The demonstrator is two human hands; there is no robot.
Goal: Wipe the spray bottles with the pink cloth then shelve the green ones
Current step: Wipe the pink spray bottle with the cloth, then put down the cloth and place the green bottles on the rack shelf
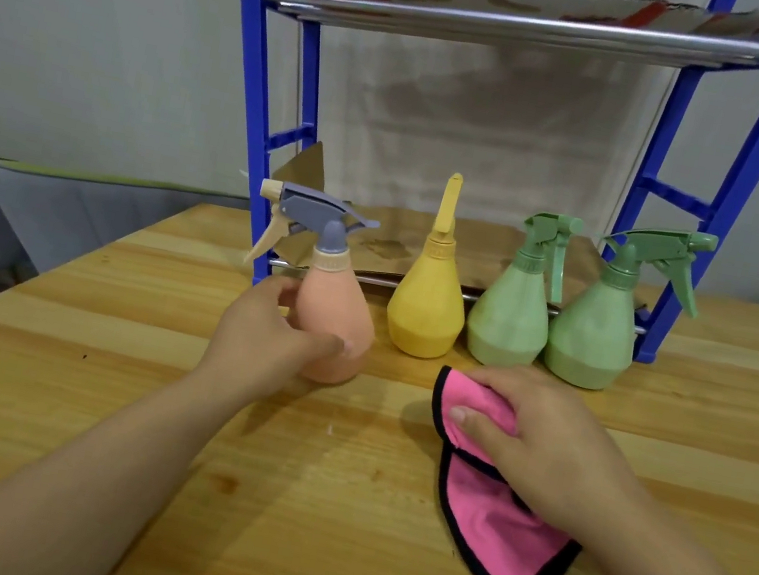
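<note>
Peach bottle (334,325) in left hand (265,333) grip; right hand (542,447) grips pink cloth (494,515).

Two bare forearms enter from the bottom edge, each ending in a bare hand. The left hand (270,334) and the right hand (551,449) wear no gloves, rings or watches. No sleeve shows on either arm up to the frame's edge. The fingernails are short and unpainted.
</note>
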